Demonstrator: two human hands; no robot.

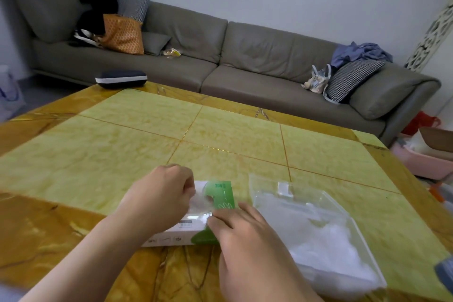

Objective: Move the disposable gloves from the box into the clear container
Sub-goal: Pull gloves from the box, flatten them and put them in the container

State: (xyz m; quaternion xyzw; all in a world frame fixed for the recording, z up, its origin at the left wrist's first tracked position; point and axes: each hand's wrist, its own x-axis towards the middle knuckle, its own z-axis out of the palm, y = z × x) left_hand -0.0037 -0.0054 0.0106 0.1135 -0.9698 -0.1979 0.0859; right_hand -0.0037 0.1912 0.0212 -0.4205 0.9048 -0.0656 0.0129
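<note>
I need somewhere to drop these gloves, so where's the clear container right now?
In the head view, the clear container sits on the table's near right side, just right of the glove box.

Head-worn camera looks forward and down, close over the table (220, 130).

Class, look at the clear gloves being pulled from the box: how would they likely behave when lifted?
The gloves look thin and filmy, so probably floppy and very light. They may cling or slip between the left hand and right hand. The clear container already holds a crumpled heap.
</note>
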